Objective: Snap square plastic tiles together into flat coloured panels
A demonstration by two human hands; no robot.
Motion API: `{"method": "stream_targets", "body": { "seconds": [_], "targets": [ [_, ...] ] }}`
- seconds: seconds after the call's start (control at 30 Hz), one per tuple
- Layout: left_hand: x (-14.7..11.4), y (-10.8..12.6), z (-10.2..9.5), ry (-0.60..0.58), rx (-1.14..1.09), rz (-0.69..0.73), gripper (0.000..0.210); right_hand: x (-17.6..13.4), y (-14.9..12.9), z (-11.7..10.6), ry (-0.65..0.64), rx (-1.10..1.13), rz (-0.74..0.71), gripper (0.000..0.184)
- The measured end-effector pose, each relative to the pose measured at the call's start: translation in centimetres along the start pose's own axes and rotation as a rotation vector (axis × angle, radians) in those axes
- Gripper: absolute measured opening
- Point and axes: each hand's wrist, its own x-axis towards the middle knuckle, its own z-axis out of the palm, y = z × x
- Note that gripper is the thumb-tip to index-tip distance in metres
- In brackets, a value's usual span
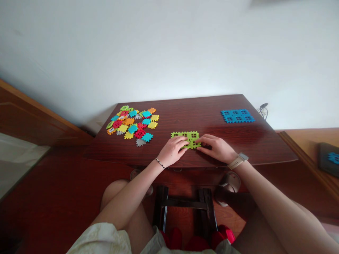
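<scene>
Near the front edge of the dark wood table (185,116) lies a lime-green panel (191,140) made of joined interlocking tiles, with toothed edges and window-shaped holes. My left hand (173,151), a beaded bracelet on its wrist, grips the left and near part of it and covers some of the tiles. Thumb and fingers of my right hand (217,148) close on its right edge; a watch is on that wrist. At the table's left, a spread of loose interlocking tiles (129,121) shows red, yellow, turquoise, orange, green and grey.
A blue panel (237,116) of joined tiles lies at the back right of the table. Behind the table rises a white wall (169,53); a black cable (264,108) hangs off the right side. A dark object bearing blue pieces (334,157) is at far right.
</scene>
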Motion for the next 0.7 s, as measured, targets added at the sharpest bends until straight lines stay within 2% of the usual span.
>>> {"method": "stream_targets", "body": {
  "seconds": [0.7],
  "targets": [
    [-0.03, -0.07, -0.1, -0.008, -0.028, -0.043, 0.021, 0.44, -0.69, -0.28, 0.006, 0.051, 0.017, 0.025]
  ]
}}
